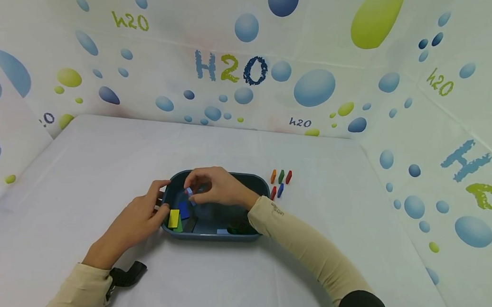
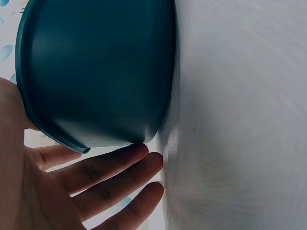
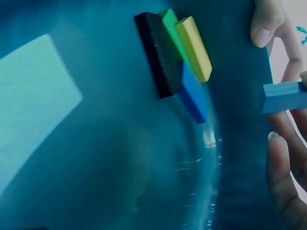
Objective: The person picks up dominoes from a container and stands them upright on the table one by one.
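My right hand (image 1: 220, 187) reaches over the dark teal plastic tub (image 1: 214, 238) and pinches a small light-blue block (image 1: 189, 191) between thumb and fingertips. In the right wrist view this light-blue block (image 3: 285, 97) shows at the right edge, held above the tub. My left hand (image 1: 140, 217) holds the tub's left end, thumb at the rim and fingers spread along the outer wall. Inside, near that end, lie yellow (image 1: 174, 219), green (image 1: 179, 226), blue (image 1: 184, 210) and black (image 1: 190, 224) blocks, leaning against each other.
Just right of the tub, several small coloured blocks stand upright, among them an orange block (image 1: 273, 176) and a blue block (image 1: 280, 190). Another pale-blue block (image 1: 222, 231) lies by the tub's near wall. A printed curtain (image 1: 170, 72) hangs behind the white-covered table (image 1: 334, 178).
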`<action>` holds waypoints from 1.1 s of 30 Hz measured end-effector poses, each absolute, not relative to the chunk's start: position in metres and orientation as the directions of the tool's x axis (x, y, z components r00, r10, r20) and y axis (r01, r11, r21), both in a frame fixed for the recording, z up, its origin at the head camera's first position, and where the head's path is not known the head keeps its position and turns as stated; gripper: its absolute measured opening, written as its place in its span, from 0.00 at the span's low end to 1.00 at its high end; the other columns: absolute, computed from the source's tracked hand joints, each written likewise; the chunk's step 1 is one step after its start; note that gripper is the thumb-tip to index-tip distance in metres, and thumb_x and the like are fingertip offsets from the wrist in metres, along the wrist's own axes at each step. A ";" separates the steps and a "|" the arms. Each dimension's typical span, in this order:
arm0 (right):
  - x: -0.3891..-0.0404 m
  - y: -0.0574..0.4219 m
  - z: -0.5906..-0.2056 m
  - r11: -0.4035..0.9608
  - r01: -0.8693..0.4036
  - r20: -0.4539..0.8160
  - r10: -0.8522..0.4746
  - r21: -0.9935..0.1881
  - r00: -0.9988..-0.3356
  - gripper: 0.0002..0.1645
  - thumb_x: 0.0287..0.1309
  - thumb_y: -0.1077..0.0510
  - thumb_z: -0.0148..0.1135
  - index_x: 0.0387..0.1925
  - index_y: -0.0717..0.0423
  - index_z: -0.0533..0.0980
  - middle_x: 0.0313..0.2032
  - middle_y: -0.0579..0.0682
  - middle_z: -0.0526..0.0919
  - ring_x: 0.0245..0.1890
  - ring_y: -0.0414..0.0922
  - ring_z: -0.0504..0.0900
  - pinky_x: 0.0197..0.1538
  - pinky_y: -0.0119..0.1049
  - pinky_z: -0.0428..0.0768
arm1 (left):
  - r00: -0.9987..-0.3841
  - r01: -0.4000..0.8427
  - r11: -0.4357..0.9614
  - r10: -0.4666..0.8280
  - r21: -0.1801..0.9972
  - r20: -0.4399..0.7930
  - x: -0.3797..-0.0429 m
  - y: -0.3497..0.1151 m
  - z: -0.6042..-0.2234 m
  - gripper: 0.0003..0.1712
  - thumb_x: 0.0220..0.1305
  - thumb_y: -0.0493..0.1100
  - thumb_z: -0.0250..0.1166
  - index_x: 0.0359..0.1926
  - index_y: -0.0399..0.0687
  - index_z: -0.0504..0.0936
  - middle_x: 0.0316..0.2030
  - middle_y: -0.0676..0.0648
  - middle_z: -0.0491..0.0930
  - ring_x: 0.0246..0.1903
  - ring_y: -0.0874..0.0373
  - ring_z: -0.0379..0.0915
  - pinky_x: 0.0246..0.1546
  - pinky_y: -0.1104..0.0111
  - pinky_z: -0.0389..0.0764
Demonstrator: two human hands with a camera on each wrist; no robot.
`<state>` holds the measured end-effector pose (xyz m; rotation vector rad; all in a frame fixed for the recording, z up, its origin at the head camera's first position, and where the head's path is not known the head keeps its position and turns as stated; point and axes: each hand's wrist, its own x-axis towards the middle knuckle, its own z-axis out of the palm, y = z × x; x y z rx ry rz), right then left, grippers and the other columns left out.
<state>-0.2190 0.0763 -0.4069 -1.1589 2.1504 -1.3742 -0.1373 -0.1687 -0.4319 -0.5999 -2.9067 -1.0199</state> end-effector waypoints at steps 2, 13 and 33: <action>-0.218 0.077 -0.406 0.199 -0.461 0.150 -0.774 -0.865 -0.615 0.15 0.62 0.67 0.69 0.51 0.62 0.80 0.47 0.55 0.86 0.44 0.36 0.85 0.49 0.33 0.87 | -0.926 0.356 0.715 0.355 0.601 0.127 -0.137 -0.169 -0.433 0.31 0.74 0.40 0.52 0.74 0.38 0.58 0.54 0.29 0.83 0.46 0.41 0.88 0.44 0.48 0.87; -0.214 0.080 -0.396 0.215 -0.485 0.157 -0.771 -0.848 -0.617 0.14 0.62 0.66 0.69 0.50 0.59 0.79 0.46 0.53 0.86 0.44 0.36 0.85 0.50 0.33 0.86 | -0.926 0.358 0.714 0.354 0.601 0.131 -0.137 -0.168 -0.435 0.31 0.74 0.40 0.52 0.74 0.39 0.58 0.54 0.30 0.83 0.46 0.42 0.88 0.44 0.49 0.87; -0.211 0.105 -0.374 0.185 -0.500 0.222 -0.731 -0.846 -0.645 0.15 0.63 0.63 0.69 0.51 0.58 0.80 0.46 0.51 0.86 0.45 0.40 0.85 0.51 0.40 0.87 | -0.932 0.342 0.726 0.342 0.597 0.119 -0.136 -0.169 -0.431 0.32 0.74 0.40 0.53 0.75 0.39 0.57 0.56 0.28 0.82 0.47 0.41 0.87 0.45 0.48 0.87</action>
